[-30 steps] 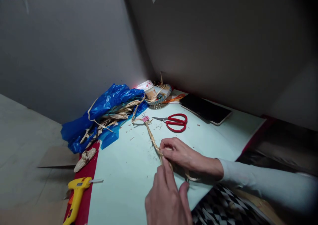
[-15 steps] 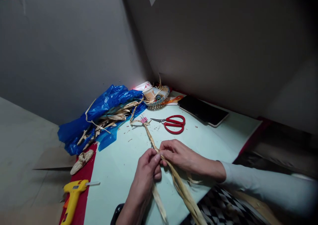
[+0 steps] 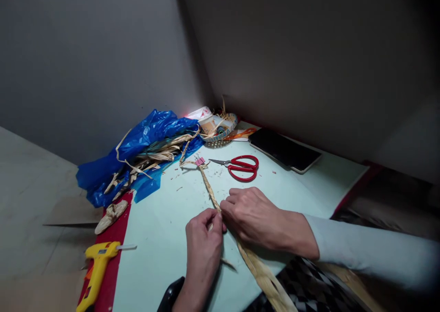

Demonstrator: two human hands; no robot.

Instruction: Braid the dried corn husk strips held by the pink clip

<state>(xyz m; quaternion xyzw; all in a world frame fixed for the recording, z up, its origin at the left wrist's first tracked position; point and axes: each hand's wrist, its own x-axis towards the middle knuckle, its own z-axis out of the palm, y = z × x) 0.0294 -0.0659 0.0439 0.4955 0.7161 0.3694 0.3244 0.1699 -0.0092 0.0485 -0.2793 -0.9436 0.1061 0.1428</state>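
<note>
One straw braid [image 3: 210, 190], our left hand [image 3: 205, 238] and right hand [image 3: 257, 215] together pinching it: plaited from pink binder clip [image 3: 200, 161] to our grip, strands [image 3: 257, 268] beyond unplaited.

the scene is dim: the pale tabletop [image 3: 154, 257] is brightest, while the grey walls [image 3: 103, 50] dull toward near-black at the upper right. pinkish glare edges the white container [image 3: 200, 114]; highlights glint on the blue plastic bag [image 3: 144, 135]. shadow lies beneath the right hand [image 3: 253, 214]. the sleeve [image 3: 374, 250] blurs toward the right edge.
</note>
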